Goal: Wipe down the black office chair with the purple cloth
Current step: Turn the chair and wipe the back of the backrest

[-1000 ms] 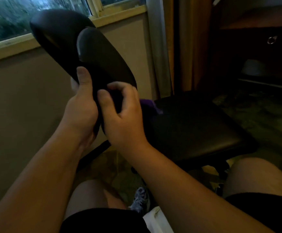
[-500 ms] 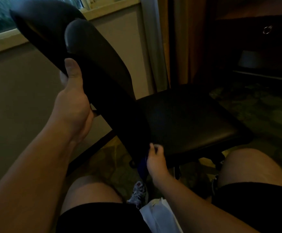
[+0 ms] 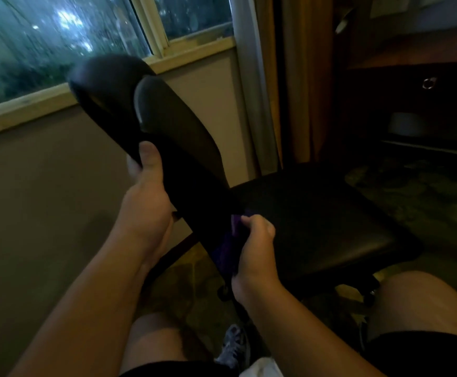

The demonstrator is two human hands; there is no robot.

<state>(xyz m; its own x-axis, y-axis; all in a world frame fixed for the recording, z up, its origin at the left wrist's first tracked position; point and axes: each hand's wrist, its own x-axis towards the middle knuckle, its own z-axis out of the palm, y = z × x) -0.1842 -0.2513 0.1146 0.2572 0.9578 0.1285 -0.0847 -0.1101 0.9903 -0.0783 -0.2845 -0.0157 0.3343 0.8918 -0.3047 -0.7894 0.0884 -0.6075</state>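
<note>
At the far left a window with a pale wooden frame sits above a plain tan wall. In front of it the black office chair is tipped so that its dark padded backrest leans up and to the left, toward the glass, while its flat square seat lies to the right.

The left hand is closed around the near edge of the backrest, thumb laid up along the front face and the other fingers hidden behind the padding. Just right of it and lower, the right hand is curled tight on the crumpled purple cloth, pressing it against the chair where backrest and seat meet; the cloth shows only as a dark violet bunch between the fingers and the black upholstery, its full extent hidden.

Below the hands are the person's bare knees in black shorts, with a grey sneaker on the patterned floor between them.

Right of the chair hangs an orange-brown curtain, then a dark wooden desk with a round metal ring pull. In its open lower compartment stands a greyish rounded object, too dim to identify.
</note>
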